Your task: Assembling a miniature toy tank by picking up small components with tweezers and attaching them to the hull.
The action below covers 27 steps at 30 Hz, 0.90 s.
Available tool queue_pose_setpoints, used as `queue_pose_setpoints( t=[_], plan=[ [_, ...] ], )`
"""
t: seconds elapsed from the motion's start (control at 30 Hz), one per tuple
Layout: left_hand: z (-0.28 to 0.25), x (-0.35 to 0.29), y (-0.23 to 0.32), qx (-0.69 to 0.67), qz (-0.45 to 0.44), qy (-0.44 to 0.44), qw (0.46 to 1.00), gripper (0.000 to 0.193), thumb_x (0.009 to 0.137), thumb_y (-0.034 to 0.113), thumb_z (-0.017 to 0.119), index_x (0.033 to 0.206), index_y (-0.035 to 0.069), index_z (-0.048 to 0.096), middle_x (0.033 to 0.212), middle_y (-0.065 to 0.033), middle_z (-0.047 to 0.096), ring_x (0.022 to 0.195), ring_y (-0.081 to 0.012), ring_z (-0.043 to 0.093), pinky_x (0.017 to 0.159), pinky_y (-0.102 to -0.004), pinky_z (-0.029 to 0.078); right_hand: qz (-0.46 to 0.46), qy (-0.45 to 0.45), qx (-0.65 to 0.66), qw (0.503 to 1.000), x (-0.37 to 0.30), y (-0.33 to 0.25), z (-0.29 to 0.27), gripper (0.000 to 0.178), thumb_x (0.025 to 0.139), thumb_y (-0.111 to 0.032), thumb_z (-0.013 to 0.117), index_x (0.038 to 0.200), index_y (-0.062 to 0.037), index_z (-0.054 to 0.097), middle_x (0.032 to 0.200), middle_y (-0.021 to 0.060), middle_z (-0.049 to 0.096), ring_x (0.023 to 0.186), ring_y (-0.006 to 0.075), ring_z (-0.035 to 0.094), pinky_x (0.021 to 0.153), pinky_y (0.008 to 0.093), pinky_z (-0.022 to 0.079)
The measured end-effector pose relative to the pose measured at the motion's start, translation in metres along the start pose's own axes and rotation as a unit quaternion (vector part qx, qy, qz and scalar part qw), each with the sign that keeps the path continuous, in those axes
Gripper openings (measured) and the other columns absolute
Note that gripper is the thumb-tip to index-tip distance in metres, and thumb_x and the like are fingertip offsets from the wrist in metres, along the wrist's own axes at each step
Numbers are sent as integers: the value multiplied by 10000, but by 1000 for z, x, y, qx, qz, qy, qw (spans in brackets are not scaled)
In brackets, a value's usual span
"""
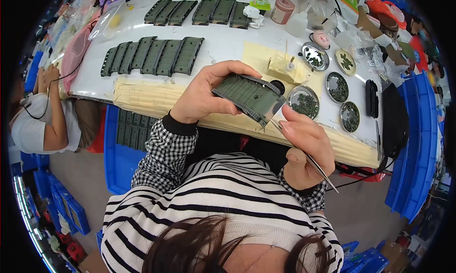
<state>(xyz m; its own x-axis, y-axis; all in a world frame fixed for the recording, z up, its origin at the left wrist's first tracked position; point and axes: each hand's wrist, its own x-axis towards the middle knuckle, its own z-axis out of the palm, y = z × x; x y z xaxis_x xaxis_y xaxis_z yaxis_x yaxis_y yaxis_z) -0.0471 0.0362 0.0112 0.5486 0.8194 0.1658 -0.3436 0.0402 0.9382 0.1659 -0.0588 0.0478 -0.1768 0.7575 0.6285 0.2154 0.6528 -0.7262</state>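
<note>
Your left hand pinches the left end of a curved green panel, seemingly to leave the other end free for the tweezers held between the fingers of your right hand; whether their tips grasp anything I cannot tell. Largest about you is the white table, lined along your side with pale yellow sheeting, perhaps as cushioning, and the panel is above that edge. Farther back, similar panels lie in rows, probably for order. Round dishes stand to the right, likely to keep their small green pieces contained and within reach.
</note>
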Motion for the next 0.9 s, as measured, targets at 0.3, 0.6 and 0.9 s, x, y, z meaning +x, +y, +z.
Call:
queue_pose_setpoints(
  t=[0.3, 0.6, 0.9],
  plan=[
    [-11, 3, -4, 19, 54, -55, 997, 699, 592, 247, 892, 1177, 10, 591, 1115, -41, 615, 1040, -137, 576, 926, -270, 458, -2, -1, 34, 999, -1, 5, 1, 291, 791, -51, 720, 1073, -9, 658, 1021, 154, 668, 1082, 361, 622, 906, 393, 515],
    [-13, 3, -3, 24, 56, -63, 996, 705, 584, 237, 894, 1179, 15, 588, 1111, -37, 617, 1056, -142, 572, 947, -278, 445, -4, -12, 19, 1000, 1, 3, -1, 316, 762, -33, 731, 1070, -15, 661, 1024, 143, 670, 1080, 351, 625, 898, 387, 523],
    [-14, 3, -2, 33, 56, -62, 996, 701, 582, 247, 892, 1172, 15, 592, 1109, -38, 613, 1056, -146, 571, 953, -282, 438, 5, -8, 29, 1000, 2, 4, 0, 237, 798, 0, 688, 1034, -7, 675, 1013, 148, 675, 1074, 346, 628, 902, 387, 518]
  ],
)
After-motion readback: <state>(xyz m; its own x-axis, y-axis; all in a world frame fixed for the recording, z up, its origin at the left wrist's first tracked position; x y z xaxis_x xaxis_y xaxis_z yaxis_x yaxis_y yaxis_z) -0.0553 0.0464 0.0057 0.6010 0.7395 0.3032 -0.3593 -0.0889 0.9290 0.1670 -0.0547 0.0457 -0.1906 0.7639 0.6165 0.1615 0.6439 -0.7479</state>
